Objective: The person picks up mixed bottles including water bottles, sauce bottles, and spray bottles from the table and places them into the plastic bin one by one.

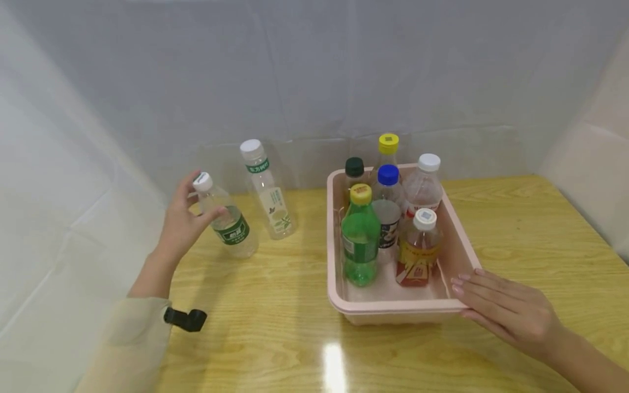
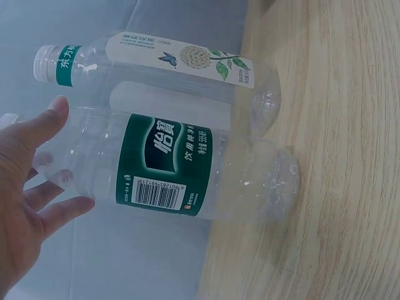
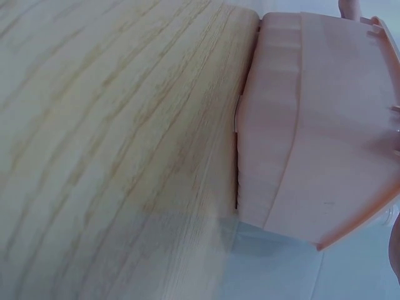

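My left hand is curled about the upper part of a clear plastic water bottle with a green label and white cap. Its thumb lies on one side and its fingers on the other, some showing through the plastic in the left wrist view. The bottle stands upright on the table. Just behind it is a clear tea bottle with a white cap and flowered label. My right hand grips the near right corner of a pink plastic tub, fingers over the rim and thumb outside.
Inside the tub stand several bottles, among them a green bottle with a yellow cap, a blue-capped bottle and a red-labelled bottle. The wooden table meets a pale sheet-covered wall behind.
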Motion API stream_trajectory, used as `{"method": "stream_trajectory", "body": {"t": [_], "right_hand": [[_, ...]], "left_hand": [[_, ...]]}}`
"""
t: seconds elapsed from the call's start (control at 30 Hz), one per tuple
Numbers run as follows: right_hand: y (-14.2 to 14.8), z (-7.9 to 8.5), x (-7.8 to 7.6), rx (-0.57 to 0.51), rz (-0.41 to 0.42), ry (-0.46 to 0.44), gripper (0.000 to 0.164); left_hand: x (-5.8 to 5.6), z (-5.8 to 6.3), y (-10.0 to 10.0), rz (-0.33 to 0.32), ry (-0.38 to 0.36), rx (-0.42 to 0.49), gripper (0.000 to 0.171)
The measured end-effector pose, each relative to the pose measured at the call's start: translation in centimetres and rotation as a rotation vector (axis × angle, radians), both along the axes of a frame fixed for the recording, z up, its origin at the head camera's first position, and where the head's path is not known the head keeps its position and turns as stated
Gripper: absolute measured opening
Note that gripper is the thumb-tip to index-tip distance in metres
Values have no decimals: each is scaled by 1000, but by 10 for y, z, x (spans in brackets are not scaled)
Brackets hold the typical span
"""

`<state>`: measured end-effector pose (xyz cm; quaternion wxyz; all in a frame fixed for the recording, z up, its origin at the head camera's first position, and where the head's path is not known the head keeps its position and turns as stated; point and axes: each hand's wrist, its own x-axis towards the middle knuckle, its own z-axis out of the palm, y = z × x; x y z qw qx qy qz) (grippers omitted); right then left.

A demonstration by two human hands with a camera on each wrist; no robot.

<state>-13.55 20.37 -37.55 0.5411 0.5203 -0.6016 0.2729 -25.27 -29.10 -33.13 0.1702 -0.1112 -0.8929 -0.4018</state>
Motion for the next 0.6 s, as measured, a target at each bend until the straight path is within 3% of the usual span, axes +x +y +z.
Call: {"method": "stream_trajectory", "body": {"t": [0.37, 0.6], "right_hand": [[0, 1, 0, 1, 7, 2, 24], [1, 2, 1, 11, -10, -7, 24]], "left_hand": [[6, 0, 3, -73, -55, 23, 92], [9, -1, 7, -64, -90, 47, 90]]}}
